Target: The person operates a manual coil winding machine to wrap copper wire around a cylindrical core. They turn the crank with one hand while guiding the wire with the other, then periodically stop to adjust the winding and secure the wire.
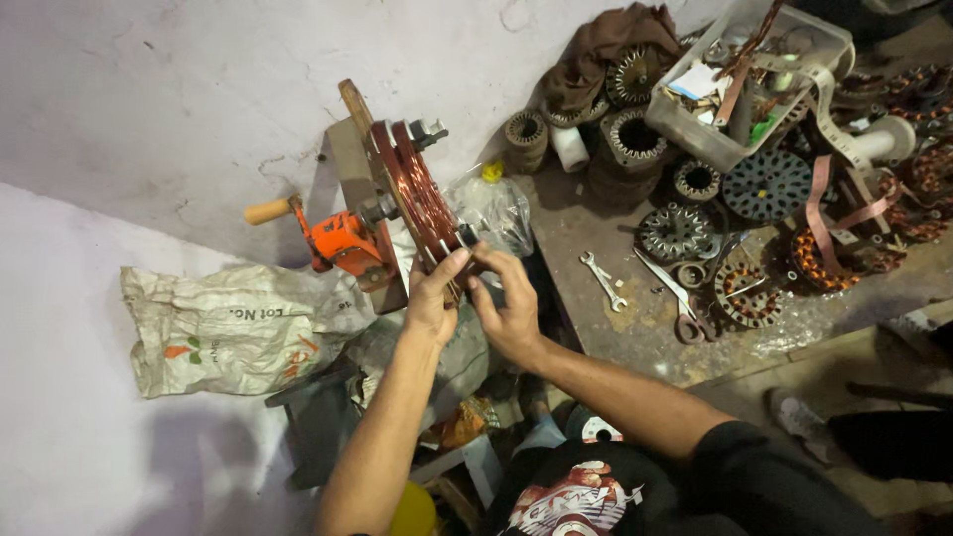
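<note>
Both hands meet at the lower edge of the coil former (412, 194). The left hand (434, 298) pinches the rim with thumb and fingers closed on it. The right hand (506, 303) has its fingertips on the copper wire (425, 203) wound there, though the view is too crowded to tell whether it grips the wire or only presses it.

The former stands on edge on an orange hand winder (342, 243) with a wooden crank handle (268, 210), at the left end of the desk (645, 328) by the wall. The wire looks thin and springy, likely to kink or slip off its turns if tugged. The stiff wooden rim seems the safer place to hold.

Beside it lies a clear plastic bag (491, 208), its contents unclear. A grey plastic tray (685, 124) further right is heaped with tools and scraps. A printed sack (233, 328) lies lumpy and partly full to the left.
</note>
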